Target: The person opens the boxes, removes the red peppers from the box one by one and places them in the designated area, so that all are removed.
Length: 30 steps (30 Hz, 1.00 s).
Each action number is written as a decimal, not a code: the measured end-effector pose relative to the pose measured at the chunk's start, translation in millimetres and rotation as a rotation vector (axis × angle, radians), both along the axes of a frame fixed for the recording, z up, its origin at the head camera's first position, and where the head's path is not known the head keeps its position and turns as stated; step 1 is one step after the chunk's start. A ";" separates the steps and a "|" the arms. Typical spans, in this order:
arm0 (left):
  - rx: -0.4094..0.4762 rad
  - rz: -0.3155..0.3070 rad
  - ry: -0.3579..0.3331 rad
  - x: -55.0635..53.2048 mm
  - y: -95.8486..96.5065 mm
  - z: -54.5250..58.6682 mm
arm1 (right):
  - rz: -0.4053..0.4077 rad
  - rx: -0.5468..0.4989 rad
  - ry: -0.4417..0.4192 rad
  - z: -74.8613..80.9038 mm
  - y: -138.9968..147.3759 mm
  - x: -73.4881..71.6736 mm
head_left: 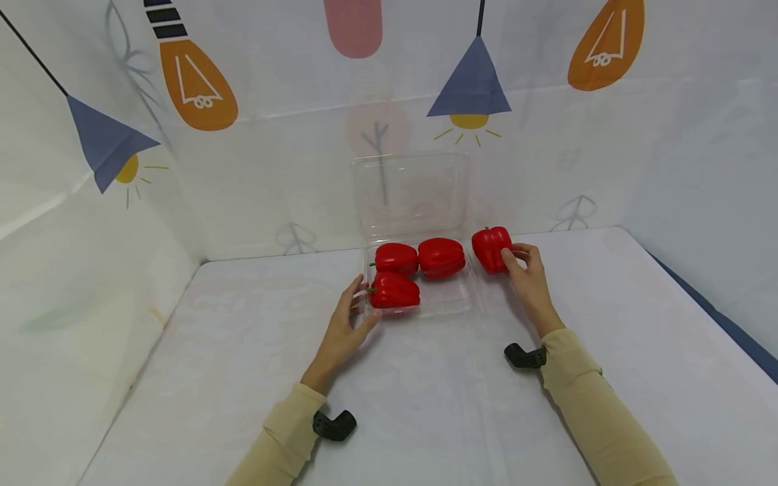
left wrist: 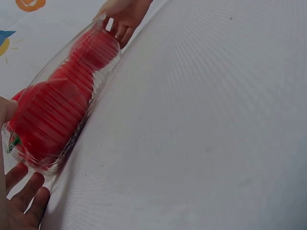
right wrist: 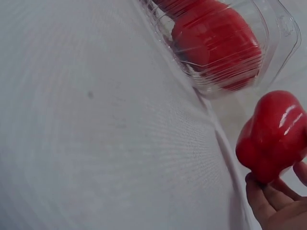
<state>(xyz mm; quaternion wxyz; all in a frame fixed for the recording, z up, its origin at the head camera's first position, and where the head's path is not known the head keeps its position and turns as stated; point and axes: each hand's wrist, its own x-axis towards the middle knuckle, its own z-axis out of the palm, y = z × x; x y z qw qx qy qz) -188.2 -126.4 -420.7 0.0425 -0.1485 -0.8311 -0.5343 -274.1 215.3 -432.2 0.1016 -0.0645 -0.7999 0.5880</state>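
Observation:
A clear plastic clamshell box (head_left: 446,305) stands with its lid raised at the back of the table. Inside it lie three red bell peppers: one at the back left (head_left: 396,258), one at the back right (head_left: 442,258) and one at the front left (head_left: 395,290). My right hand (head_left: 529,280) grips a fourth red bell pepper (right wrist: 273,136) just outside the box's right side, thumb and fingers round its lower part. At the front left corner of the box is my left hand (head_left: 343,331), its fingers spread and loosely bent around the corner, right at the plastic wall.
A white cloth (head_left: 425,398) covers the table. Behind the box hangs a pale curtain (head_left: 273,175) printed with lamps and bulbs, and the raised clear lid (head_left: 413,192) stands close to it. Black devices sit on the left wrist (head_left: 335,426) and right wrist (head_left: 524,356).

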 end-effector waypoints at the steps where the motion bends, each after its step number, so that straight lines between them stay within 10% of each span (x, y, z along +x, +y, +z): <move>1: -0.001 0.001 0.000 -0.2 0.0 -0.8 | -0.006 0.013 -0.003 -0.5 0.5 -0.2; 10: 0.016 0.016 0.030 -19.1 -6.4 -35.7 | -0.035 0.059 -0.029 -2.3 2.6 0.6; 30: 0.002 0.024 0.035 -20.3 -6.4 -36.7 | -0.038 0.180 0.023 -9.1 8.9 -1.2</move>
